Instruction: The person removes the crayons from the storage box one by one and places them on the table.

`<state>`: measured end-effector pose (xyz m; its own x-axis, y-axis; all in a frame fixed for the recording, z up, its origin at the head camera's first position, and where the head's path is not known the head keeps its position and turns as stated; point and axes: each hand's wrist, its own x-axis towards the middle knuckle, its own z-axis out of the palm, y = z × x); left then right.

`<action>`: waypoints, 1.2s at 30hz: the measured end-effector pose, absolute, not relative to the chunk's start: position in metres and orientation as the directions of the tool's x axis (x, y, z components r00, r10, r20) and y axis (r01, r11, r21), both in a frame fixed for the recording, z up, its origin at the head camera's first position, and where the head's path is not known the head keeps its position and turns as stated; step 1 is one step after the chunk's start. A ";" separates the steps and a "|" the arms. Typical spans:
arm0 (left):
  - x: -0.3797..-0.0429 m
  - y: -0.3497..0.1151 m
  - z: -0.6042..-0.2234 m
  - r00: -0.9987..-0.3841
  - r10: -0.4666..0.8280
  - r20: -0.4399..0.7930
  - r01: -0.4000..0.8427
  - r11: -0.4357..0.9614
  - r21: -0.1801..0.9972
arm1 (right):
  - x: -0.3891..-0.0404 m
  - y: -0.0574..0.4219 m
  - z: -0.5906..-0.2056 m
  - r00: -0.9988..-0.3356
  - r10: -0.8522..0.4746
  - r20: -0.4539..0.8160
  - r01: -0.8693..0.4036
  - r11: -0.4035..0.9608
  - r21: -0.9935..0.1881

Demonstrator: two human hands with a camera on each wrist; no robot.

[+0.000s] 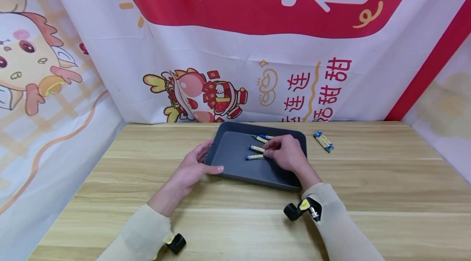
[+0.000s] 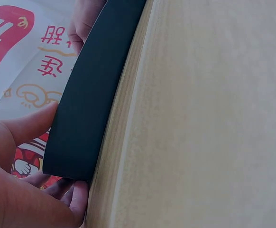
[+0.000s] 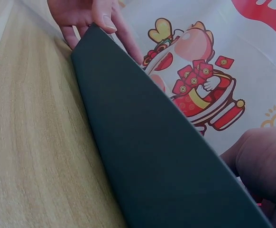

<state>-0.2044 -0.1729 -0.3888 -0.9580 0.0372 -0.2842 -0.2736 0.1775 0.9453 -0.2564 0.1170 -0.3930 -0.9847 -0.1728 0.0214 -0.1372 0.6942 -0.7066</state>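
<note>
A dark grey rectangular tray [image 1: 235,171] lies on the table. My left hand [image 1: 191,169] holds its left end, with the thumb over the front rim and the other fingers along the side. Inside the tray, my right hand [image 1: 285,152] pinches the near end of a blue-tipped crayon [image 1: 254,157] with a yellow and white wrapper. Another blue-ended crayon [image 1: 255,148] lies just behind it, close to the fingertips. Farther back are a green-tipped crayon [image 1: 259,139] and a blue one [image 1: 265,137], partly hidden by the right hand. Both wrist views show mostly the tray's outer wall [image 2: 83,95].
A few more crayons [image 1: 323,141] lie side by side on the wooden table [image 1: 368,171], right of the tray. A printed white and red cloth [image 1: 257,48] hangs behind the table's back edge, and another patterned cloth [image 1: 48,130] hangs at the left.
</note>
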 end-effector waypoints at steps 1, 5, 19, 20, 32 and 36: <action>-0.204 -0.173 -0.389 -0.958 0.038 -0.284 -0.274 0.178 0.945 | -0.257 0.117 -0.393 -0.986 -0.168 0.024 -0.135 0.693 -0.708; -0.204 -0.173 -0.388 -0.958 0.041 -0.284 -0.272 0.177 0.946 | -0.257 0.119 -0.390 -0.988 -0.152 0.035 -0.131 0.686 -0.715; -0.204 -0.173 -0.389 -0.959 0.041 -0.282 -0.271 0.175 0.947 | -0.257 0.130 -0.380 -0.993 -0.095 0.072 -0.118 0.673 -0.731; -0.204 -0.173 -0.389 -0.959 0.040 -0.282 -0.271 0.175 0.947 | -0.258 0.131 -0.380 -0.993 -0.089 0.071 -0.113 0.673 -0.731; -0.205 -0.173 -0.389 -0.960 0.042 -0.278 -0.267 0.166 0.949 | -0.260 0.146 -0.371 -0.994 -0.025 0.110 -0.102 0.626 -0.773; -0.205 -0.173 -0.389 -0.959 0.042 -0.281 -0.271 0.165 0.948 | -0.261 0.152 -0.368 -0.996 0.006 0.084 -0.062 0.621 -0.781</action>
<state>-0.2048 -0.1731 -0.3892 -0.9587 0.0416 -0.2814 -0.2711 0.1653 0.9482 -0.2608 0.1523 -0.3681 -0.9964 0.0061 0.0843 -0.0623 0.6210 -0.7814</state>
